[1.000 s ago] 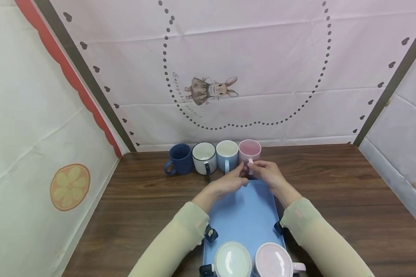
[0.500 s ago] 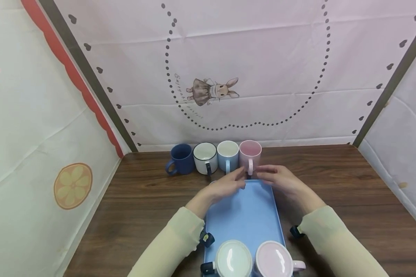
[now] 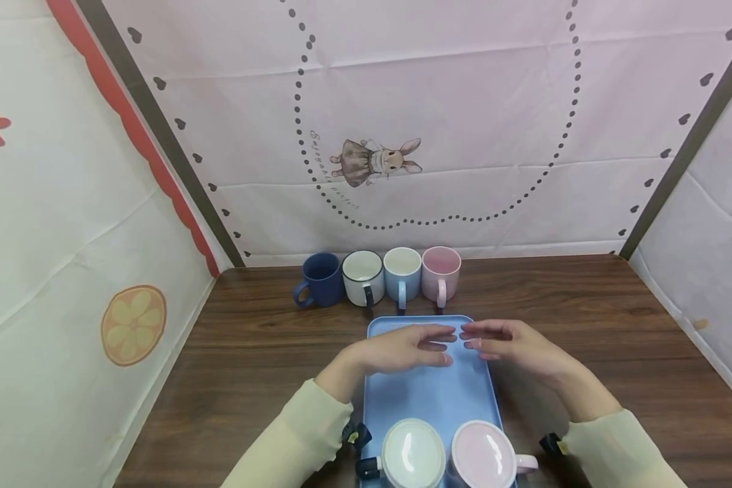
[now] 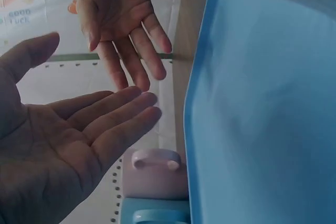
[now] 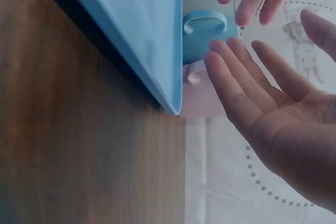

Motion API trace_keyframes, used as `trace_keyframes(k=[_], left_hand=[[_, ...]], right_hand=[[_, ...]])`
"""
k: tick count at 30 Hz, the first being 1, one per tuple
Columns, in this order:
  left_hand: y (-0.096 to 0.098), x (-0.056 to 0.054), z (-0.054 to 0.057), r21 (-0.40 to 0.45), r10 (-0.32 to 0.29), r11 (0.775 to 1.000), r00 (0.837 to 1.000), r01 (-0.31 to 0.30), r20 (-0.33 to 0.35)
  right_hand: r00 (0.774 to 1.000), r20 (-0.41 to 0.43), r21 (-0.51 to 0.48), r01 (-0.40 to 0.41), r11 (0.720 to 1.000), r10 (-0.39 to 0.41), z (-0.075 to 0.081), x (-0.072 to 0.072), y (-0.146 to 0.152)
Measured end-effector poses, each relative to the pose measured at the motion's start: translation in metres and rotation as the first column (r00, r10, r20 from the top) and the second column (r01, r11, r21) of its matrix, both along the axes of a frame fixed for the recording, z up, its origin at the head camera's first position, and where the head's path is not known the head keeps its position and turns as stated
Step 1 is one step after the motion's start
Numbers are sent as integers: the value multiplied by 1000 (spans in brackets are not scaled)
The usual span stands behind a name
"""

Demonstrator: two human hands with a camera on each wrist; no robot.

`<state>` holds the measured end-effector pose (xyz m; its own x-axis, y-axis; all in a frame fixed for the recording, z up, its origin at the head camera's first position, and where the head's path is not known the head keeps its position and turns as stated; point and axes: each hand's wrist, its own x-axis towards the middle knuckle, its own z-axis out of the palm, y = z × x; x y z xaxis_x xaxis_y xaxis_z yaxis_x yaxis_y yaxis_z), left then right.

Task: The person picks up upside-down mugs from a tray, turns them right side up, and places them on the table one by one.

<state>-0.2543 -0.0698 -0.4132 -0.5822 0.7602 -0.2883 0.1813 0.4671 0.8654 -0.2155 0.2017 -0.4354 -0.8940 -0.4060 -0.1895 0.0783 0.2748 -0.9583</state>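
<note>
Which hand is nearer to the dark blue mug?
Left: the left hand is in front of the dark blue mug and to its right; the right hand is farther right.

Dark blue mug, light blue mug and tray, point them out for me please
Dark blue mug (image 3: 326, 290), head view: outer wall.
Light blue mug (image 3: 411, 283), head view: outer wall, right side.
Tray (image 3: 428, 396), head view: bare floor.
</note>
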Motion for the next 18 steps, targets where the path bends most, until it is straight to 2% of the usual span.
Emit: trace_keyframes(k=[3,7,12,18], left_hand=[[-1,8,4,-35,-47,998,998,46,-38],[0,18,8,-74,-141,988,986,134,-93],[-3,30,18,-116,-280,957,952,266,-127],[-3,45,29,-224,-363,921,909,318,-205]], right_hand=[[999,-27,-31,-26,999,25,1,13,3],[996,-57,-53,-67,996,64,1,31,8],[981,-96,-88,-175,981,166,-3,54,15],[957,-90,-128,-285,950,275,-5,80,26]])
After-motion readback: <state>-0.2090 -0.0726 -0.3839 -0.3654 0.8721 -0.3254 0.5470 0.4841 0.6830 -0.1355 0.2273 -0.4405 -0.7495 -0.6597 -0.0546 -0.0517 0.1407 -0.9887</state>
